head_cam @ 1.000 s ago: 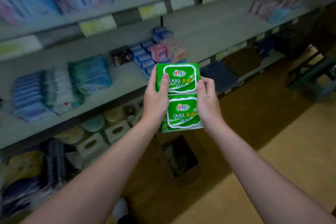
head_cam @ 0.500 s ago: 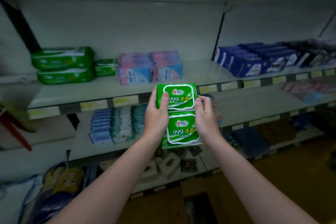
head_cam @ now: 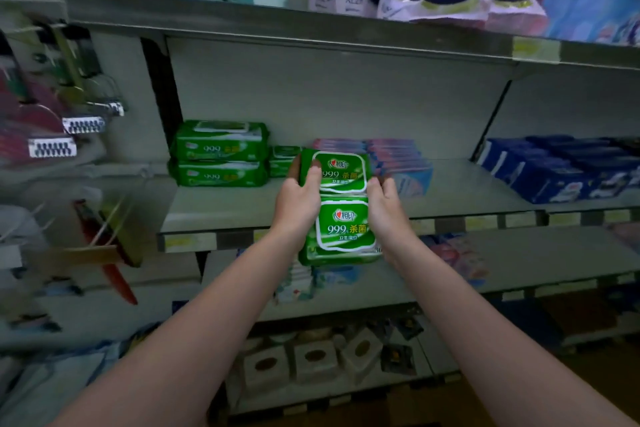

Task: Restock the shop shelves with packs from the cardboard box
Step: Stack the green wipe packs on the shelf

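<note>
Head view: left hand (head_cam: pixel 298 199) and right hand (head_cam: pixel 386 205) clasp green packs (head_cam: pixel 346 230).

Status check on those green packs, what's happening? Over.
Both hold the green packs: left grip, right grip. Packs at the shelf, not yet down. Pink packs just beyond.

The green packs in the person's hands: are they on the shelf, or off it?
Off it. The left hand and right hand grip the green packs by their sides; the lower one reaches below the shelf edge.
</note>
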The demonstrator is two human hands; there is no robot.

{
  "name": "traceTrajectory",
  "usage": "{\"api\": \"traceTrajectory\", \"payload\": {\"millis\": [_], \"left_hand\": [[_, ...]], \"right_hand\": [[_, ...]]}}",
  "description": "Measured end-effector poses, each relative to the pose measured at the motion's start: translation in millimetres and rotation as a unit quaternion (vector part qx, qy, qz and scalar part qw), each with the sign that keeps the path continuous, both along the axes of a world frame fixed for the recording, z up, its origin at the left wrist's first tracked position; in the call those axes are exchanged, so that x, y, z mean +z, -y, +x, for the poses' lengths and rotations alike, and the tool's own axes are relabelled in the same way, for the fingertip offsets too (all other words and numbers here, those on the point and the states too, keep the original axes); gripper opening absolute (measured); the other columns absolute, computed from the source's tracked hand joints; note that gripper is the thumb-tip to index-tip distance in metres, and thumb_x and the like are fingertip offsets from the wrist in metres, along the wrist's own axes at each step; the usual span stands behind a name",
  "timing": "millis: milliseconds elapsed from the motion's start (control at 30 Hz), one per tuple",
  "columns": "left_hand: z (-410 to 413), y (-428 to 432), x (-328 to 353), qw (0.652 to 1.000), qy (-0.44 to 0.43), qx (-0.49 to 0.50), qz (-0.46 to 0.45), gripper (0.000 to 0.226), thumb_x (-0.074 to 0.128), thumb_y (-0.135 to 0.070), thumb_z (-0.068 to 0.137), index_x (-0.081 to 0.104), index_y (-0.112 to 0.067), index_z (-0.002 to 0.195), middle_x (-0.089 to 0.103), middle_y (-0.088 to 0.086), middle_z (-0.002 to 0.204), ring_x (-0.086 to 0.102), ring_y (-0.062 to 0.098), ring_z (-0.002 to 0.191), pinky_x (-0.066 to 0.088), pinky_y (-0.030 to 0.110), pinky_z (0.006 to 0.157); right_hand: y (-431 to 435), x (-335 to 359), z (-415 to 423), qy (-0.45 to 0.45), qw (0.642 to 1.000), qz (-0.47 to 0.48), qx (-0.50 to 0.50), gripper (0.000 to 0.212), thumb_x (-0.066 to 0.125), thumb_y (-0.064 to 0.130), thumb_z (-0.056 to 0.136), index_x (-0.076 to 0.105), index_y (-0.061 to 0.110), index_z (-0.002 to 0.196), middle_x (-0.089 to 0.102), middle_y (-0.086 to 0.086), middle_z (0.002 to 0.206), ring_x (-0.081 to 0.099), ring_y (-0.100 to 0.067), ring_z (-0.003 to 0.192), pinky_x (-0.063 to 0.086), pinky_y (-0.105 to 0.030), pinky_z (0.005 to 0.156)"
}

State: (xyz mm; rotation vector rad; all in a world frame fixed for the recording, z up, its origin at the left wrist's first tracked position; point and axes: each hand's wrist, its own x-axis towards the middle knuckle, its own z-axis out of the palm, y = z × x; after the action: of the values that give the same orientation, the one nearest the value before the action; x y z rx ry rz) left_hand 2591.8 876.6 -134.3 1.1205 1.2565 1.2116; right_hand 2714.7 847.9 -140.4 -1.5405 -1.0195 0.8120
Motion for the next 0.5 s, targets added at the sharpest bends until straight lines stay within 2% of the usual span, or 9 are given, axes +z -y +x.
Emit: {"api": "traceTrajectory", "payload": {"millis": [67,133,200,267,367,500], "left_hand": [[-13,-15,-4,1.0,0.0,-0.005,-0.023,0.058,0.048,-0.06,0.085,0.039,-0.042,0.139,0.061,-0.004,0.122,0.065,0.027,0.102,0.052,0.045,0.091],[-23,-29,-9,0.999,-0.014,-0.007,-0.035,0.068,0.046,-0.068,0.077,0.035,-0.045,0.14,0.053,-0.003,0.136,0.06,0.031,0.112,0.049,0.048,0.095],[-33,-43,-8,0.998,-0.049,-0.006,-0.047,0.069,0.042,-0.065,0.085,0.032,-0.033,0.145,0.047,0.004,0.144,0.054,0.034,0.121,0.044,0.048,0.101],[-44,-57,-12,0.993,-0.087,0.014,-0.082,0.064,0.038,-0.053,0.096,0.027,-0.017,0.148,0.042,0.009,0.147,0.048,0.033,0.127,0.039,0.043,0.105],[-56,-72,-22,0.993,-0.069,-0.001,-0.1,0.067,0.042,-0.048,0.094,0.025,-0.011,0.147,0.045,0.012,0.143,0.05,0.033,0.123,0.041,0.045,0.104],[-66,-92,-31,0.994,-0.044,-0.009,-0.1,0.045,0.049,-0.039,0.089,0.055,-0.011,0.123,0.064,0.012,0.114,0.063,0.03,0.099,0.05,0.046,0.094]], "right_hand": [[-15,-3,-11,0.002,1.0,-0.025,-0.01,0.018,0.032,0.031,0.097,0.046,0.021,0.093,0.06,-0.011,0.101,0.059,-0.028,0.091,0.051,-0.048,0.088],[-28,-8,-20,0.005,0.999,-0.051,-0.008,0.022,0.031,0.027,0.1,0.049,0.015,0.098,0.056,-0.012,0.102,0.053,-0.024,0.088,0.044,-0.036,0.079],[-40,-11,-29,0.013,0.998,-0.066,0.002,0.025,0.031,0.029,0.103,0.047,0.014,0.114,0.053,-0.011,0.106,0.05,-0.024,0.092,0.038,-0.033,0.081],[-56,-12,-37,0.029,0.996,-0.078,0.016,0.03,0.029,0.031,0.103,0.046,0.014,0.121,0.054,-0.014,0.11,0.052,-0.027,0.096,0.041,-0.035,0.083],[-80,-13,-44,0.026,0.992,-0.12,0.041,0.031,0.029,0.033,0.101,0.047,0.018,0.121,0.058,-0.014,0.113,0.058,-0.028,0.1,0.046,-0.036,0.086],[-107,-25,-47,-0.026,0.983,-0.152,0.1,0.04,0.03,0.042,0.099,0.042,0.021,0.131,0.059,-0.008,0.119,0.06,-0.025,0.104,0.05,-0.042,0.095]]}}
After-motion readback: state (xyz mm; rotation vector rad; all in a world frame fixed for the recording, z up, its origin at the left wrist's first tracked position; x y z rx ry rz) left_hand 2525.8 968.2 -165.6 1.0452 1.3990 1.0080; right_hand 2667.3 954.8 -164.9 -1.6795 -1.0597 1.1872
